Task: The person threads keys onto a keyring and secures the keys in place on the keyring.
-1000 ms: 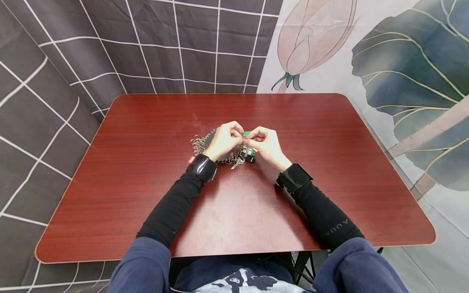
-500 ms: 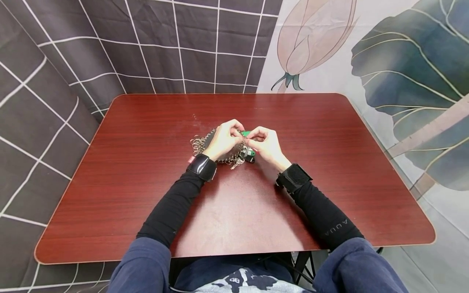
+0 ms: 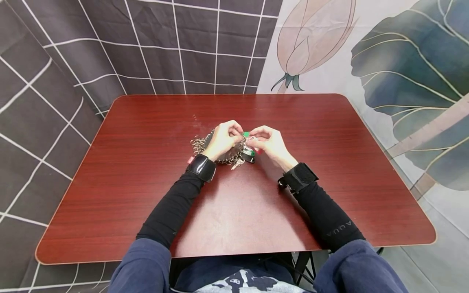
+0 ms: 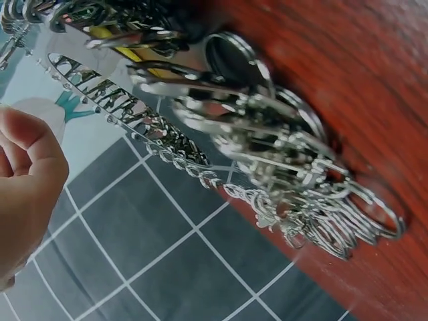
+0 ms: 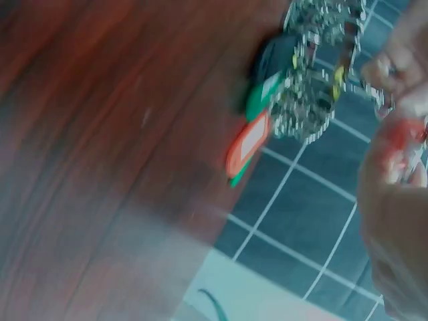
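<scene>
A dark round piece edged with many silver key rings sits mid-table. My left hand is over its right part, thumb and forefinger pinching a metal ring at the edge. Opposite it, my right hand has thumb and forefinger together around a small red and silver piece, blurred in the right wrist view; its exact kind I cannot tell. Under the hands hang a green tag, a black tag and an orange tag with a pale label. Loose keys trail below.
The red-brown wooden table extends widely around the hands. Grey checked cloth hangs behind and to the left, and a flower-printed cloth at the right. A black wrist strap circles the right wrist.
My right hand has drawn slightly right and apart from my left, and more red shows beneath its fingers. My left hand has barely moved.
</scene>
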Demonstrator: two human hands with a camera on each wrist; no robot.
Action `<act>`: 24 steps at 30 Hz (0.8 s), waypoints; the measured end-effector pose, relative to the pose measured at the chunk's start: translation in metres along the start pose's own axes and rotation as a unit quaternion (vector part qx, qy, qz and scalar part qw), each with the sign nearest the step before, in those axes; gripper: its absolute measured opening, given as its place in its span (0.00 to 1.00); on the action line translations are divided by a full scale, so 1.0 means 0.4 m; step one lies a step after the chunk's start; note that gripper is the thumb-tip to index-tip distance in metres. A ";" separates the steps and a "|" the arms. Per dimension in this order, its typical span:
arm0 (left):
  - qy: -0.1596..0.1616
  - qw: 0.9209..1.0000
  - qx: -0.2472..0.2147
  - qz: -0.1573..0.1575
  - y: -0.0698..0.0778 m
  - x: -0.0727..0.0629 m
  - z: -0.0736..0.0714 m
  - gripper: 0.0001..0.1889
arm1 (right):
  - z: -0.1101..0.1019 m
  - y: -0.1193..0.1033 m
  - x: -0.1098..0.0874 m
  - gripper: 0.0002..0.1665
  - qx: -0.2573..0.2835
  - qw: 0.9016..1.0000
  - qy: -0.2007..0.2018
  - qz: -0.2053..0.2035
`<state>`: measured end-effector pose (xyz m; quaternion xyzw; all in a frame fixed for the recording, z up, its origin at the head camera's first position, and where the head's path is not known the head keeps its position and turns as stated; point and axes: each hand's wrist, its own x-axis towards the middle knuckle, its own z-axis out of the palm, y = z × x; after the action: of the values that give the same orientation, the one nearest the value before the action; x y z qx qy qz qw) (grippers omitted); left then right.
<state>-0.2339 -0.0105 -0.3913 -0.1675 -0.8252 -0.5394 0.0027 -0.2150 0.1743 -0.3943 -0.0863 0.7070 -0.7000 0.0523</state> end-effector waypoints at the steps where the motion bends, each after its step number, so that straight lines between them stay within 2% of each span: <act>1: 0.003 1.000 0.000 0.001 0.000 0.000 0.000 0.08 | -0.007 -0.001 0.000 0.15 0.015 1.000 0.003 0.006; 7: -0.008 1.000 0.006 0.001 0.006 0.001 0.004 0.09 | -0.031 0.001 0.001 0.14 0.042 0.998 0.038 0.009; 12: -0.012 1.000 0.006 -0.001 0.008 0.000 0.007 0.09 | -0.034 -0.001 0.000 0.11 0.027 0.998 0.054 0.001; 24: -0.009 1.000 0.006 -0.012 0.007 0.000 0.007 0.08 | -0.034 -0.001 0.005 0.11 0.005 0.998 0.060 0.000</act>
<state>-0.2326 -0.0070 -0.3899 -0.1624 -0.8303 -0.5330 -0.0101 -0.2197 0.1871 -0.3936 -0.0438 0.7054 -0.7074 0.0098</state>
